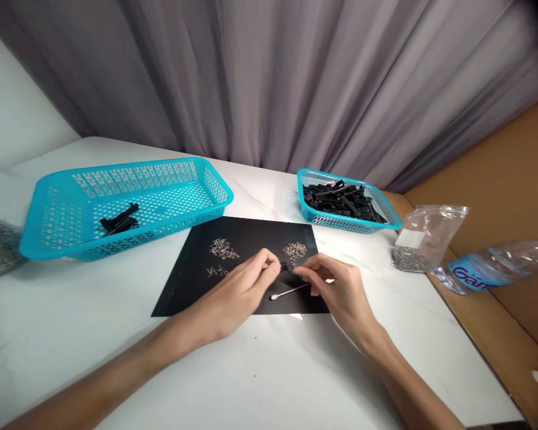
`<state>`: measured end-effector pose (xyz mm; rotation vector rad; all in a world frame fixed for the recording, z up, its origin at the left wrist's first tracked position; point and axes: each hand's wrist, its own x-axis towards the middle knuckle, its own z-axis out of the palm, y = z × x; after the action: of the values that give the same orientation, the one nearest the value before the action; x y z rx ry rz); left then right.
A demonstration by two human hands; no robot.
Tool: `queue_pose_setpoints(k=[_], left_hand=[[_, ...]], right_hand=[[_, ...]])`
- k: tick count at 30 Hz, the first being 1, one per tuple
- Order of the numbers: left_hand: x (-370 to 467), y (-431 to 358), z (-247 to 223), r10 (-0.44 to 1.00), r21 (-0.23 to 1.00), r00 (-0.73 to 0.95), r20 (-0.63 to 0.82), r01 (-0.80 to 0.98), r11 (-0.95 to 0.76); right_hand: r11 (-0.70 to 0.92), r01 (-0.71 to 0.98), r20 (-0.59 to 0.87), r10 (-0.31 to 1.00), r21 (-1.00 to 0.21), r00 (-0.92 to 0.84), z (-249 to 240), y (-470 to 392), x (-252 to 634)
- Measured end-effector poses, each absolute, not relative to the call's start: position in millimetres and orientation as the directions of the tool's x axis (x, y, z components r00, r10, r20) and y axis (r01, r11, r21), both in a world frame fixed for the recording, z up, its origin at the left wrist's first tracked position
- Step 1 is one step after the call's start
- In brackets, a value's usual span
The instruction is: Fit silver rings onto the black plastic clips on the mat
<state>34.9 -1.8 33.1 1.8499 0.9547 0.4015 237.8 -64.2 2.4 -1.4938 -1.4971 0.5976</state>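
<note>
Over the black mat (186,283), my left hand (251,280) pinches the left end of a small black part (287,267). My right hand (336,279) has its thumb and fingertips closed at the right side of the same part. Below the part a thin metal rod with a pale tip (275,296) points left from under my right hand; whether that hand holds it is unclear. Small metal pieces form a pile (223,248) at the mat's left, with a smaller cluster (217,272) below it, and another pile (295,248) lies behind my hands.
A large blue basket (161,224) at the left holds a few black parts (120,221). The smaller blue basket (336,223) holds many black parts. Bags of metal pieces (411,260) lie at both sides. A bottle (497,263) lies at the right.
</note>
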Motion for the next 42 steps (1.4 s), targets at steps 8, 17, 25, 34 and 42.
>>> queue_pose_setpoints(k=[8,17,25,34,42], left_hand=[[21.0,21.1,30.8,0.693,0.976,0.695,-0.193,0.205,0.066],[19.7,8.6,36.1,0.748,0.889,0.633,-0.198,0.437,-0.134],[21.4,2.3,31.8,0.77,0.852,0.631,-0.096,0.452,-0.264],[17.9,12.3,26.0,0.704,0.754,0.683,0.195,0.354,-0.552],[13.0,18.2,12.8,0.647,0.782,0.669,0.366,0.157,-0.604]], right_hand=[[0.124,0.259,0.153,0.984,-0.958,0.091,0.8,-59.8,241.3],[0.103,0.104,0.107,0.994,-0.989,0.029,10.0,-60.6,238.1],[0.114,0.035,0.117,0.989,-0.993,0.096,15.2,-59.9,229.3],[-0.014,-0.17,-0.007,0.999,-0.985,-0.042,15.0,-64.9,229.3],[0.056,-0.148,0.063,0.997,-0.987,-0.047,11.4,-63.3,226.8]])
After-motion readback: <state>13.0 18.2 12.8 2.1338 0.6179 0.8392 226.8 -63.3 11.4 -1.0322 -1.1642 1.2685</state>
